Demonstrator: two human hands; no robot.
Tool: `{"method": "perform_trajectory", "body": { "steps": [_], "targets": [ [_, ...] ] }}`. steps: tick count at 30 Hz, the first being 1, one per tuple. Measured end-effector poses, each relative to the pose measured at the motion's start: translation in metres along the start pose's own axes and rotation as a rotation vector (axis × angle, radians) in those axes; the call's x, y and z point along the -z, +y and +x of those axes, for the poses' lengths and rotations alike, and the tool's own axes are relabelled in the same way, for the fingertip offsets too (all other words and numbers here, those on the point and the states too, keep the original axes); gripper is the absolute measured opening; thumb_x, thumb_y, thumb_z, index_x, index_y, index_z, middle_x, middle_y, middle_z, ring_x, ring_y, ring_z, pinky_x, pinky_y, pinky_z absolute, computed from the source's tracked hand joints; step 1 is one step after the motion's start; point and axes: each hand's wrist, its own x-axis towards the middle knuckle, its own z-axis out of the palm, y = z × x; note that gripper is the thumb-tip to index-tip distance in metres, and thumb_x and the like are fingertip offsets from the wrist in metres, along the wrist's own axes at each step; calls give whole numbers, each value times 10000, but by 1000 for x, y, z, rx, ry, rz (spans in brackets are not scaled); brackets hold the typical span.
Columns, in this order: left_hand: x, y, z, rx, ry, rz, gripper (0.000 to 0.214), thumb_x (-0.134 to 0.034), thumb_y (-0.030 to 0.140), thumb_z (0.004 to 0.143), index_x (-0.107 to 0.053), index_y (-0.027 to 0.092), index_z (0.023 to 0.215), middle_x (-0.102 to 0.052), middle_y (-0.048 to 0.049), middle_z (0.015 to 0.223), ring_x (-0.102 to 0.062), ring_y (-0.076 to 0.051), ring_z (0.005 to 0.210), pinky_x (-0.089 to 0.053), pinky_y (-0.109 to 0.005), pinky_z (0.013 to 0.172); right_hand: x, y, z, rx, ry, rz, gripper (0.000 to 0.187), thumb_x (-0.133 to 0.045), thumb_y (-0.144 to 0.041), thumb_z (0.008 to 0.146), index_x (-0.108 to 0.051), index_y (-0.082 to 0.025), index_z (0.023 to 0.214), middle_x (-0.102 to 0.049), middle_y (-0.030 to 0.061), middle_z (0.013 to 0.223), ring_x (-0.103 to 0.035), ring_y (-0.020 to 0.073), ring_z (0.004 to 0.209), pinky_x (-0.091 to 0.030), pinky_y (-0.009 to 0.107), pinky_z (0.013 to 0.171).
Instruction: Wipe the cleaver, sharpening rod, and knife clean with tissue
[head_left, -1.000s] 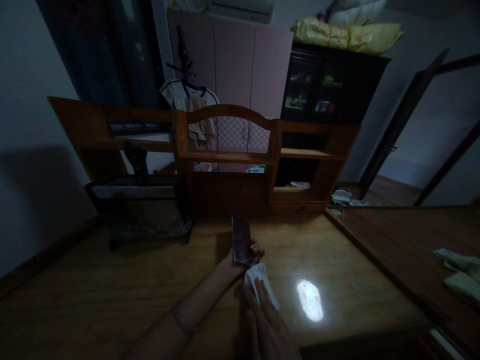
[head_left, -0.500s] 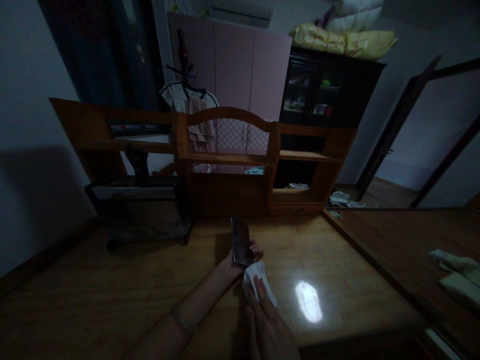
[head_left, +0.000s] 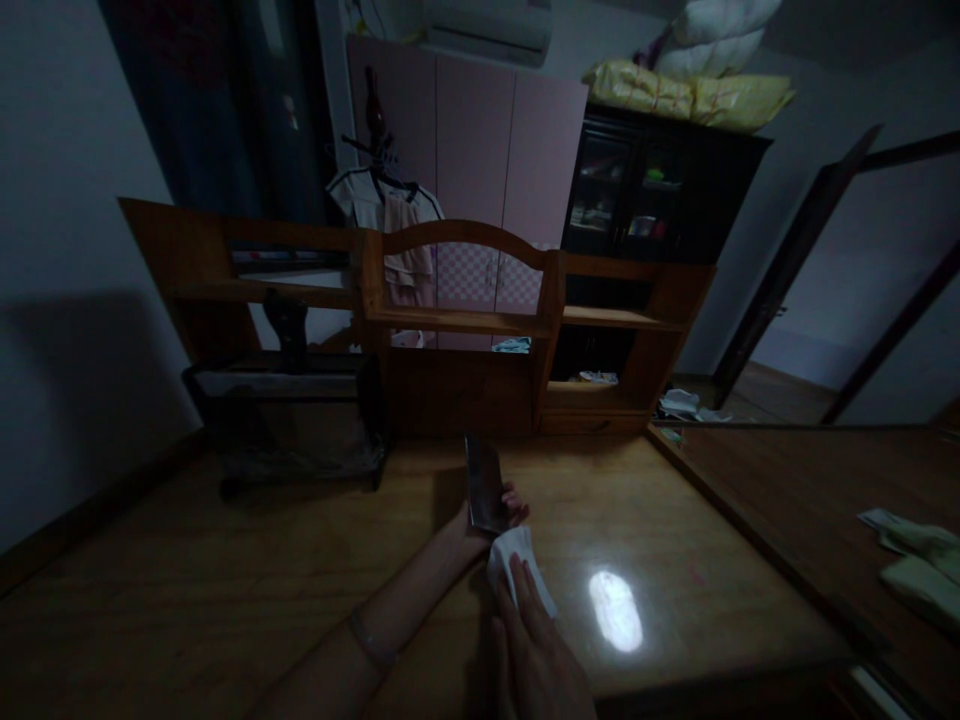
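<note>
In the middle of the head view, my left hand grips a flat, dark, rectangular thing with a shiny surface and a thin pale left edge. Its exact kind I cannot tell in the dim light. The thing stands tilted above the wooden tabletop, and fingertips curl around its right side. Just below it, my right hand presses its fingers together on a folded white tissue or cloth. The white piece is at the lower edge of the dark thing. Whether the two touch is hard to make out. The right thumb is partly hidden.
The glossy wooden tabletop carries a bright light reflection on the right. At its back stands a wooden shelf unit. A black-framed monitor, seemingly turned backwards, stands at the left. Pale green cloth lies on a brown surface at the right.
The view has shifted slightly, so the room sits a little lower and to the right. Both hands, the dark thing and the white piece keep nearly the same positions relative to each other.
</note>
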Motion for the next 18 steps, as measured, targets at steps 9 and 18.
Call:
{"method": "perform_trajectory", "body": {
  "steps": [9, 18],
  "targets": [
    [9, 1, 4, 45, -13, -12, 136, -499, 182, 822, -545, 125, 708, -476, -29, 618, -516, -151, 589, -478, -302, 669, 14, -2, 5, 6, 16, 57, 524, -406, -180, 936, -320, -231, 1450, -414, 54, 1432, -402, 254, 1283, -487, 341, 977],
    [2, 5, 1, 109, -6, 13, 109, -479, 160, 824, -572, 117, 790, -477, -29, 657, -538, -162, 633, -498, -309, 660, -16, -2, -17, 47, 267, -46, 449, -399, -206, 943, -440, -194, 1390, -575, 107, 1290, -559, 256, 1149, -576, 285, 827]
  ]
}}
